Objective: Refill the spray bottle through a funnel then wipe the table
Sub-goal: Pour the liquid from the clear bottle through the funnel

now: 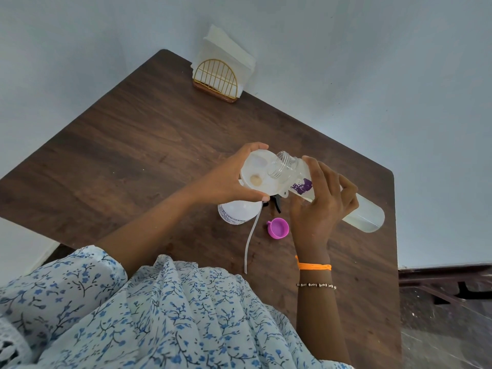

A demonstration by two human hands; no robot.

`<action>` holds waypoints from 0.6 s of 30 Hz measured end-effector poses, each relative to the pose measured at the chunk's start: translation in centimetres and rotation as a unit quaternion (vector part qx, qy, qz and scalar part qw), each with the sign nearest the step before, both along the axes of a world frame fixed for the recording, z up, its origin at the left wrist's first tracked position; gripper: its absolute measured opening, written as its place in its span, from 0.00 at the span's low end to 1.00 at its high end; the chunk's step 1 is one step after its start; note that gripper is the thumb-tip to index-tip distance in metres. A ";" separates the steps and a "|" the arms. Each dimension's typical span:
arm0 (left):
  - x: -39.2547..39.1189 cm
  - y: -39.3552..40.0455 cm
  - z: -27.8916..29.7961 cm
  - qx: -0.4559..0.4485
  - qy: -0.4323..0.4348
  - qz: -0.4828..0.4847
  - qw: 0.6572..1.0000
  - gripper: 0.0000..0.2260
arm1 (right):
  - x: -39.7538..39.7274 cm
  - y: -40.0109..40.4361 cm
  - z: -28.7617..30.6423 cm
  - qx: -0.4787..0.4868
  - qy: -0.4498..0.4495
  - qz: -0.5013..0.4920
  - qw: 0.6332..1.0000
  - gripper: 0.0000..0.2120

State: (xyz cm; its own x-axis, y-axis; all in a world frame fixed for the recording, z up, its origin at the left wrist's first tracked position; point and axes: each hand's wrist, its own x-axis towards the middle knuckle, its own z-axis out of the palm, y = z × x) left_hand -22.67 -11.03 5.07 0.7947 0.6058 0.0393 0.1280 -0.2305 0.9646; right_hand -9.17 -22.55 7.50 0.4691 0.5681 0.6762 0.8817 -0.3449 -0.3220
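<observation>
While a floral blue-and-white sleeve [93, 302] fills the near edge of the view, both forearms reach out over the dark wooden worktop [133, 145]. An orange band [315, 266] and a beaded bracelet [316, 285] circle the right wrist. Just beyond the garment, a thin clear dip tube [250, 241] lies on the worktop, running up toward the spray bottle [235, 213], a white bottle standing under the left hand. A black trigger part [277, 205] shows just beside the bottle, partly hidden, so how it lies cannot be told. Near it, between the bottle and the right wrist, a pink cap [278, 228] rests on the wood.

Above the spray bottle, the left hand [229, 179] curls its fingers and thumb round the rim of a white funnel [259, 171], holding it over the bottle's top; whether the spout sits inside the neck is hidden. The right hand [323, 201] grips a long clear refill bottle [367, 214], tilted almost flat, its open threaded mouth over the funnel's bowl and pale liquid lying along its lower side. A purple label marks its shoulder.

At the far edge, against the pale wall [346, 62], a gold wire napkin holder [217, 79] stands with white napkins [226, 46] in it.
</observation>
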 end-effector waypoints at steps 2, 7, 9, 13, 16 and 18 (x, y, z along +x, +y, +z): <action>0.0 0.0 0.0 0.000 0.000 0.001 1.000 0.38 | 0.0 -0.1 0.0 -0.001 -0.001 0.000 1.000 0.28; 0.1 0.0 0.0 0.001 0.001 0.002 1.000 0.38 | -0.1 0.0 0.1 0.002 0.001 0.001 1.000 0.28; 0.1 0.0 -0.1 0.000 0.001 0.001 1.000 0.38 | -0.1 0.0 0.0 0.000 -0.002 0.001 1.000 0.28; 0.1 0.0 -0.2 -0.002 0.003 0.001 1.000 0.38 | -0.2 0.0 0.1 0.005 -0.008 0.004 1.000 0.27; 0.1 0.1 -0.3 -0.002 0.004 0.001 1.000 0.38 | -0.2 0.0 0.1 0.006 -0.011 0.003 1.000 0.27; 0.1 0.1 -0.3 -0.003 0.004 0.001 1.000 0.39 | -0.2 0.1 0.1 0.005 -0.009 0.004 1.000 0.27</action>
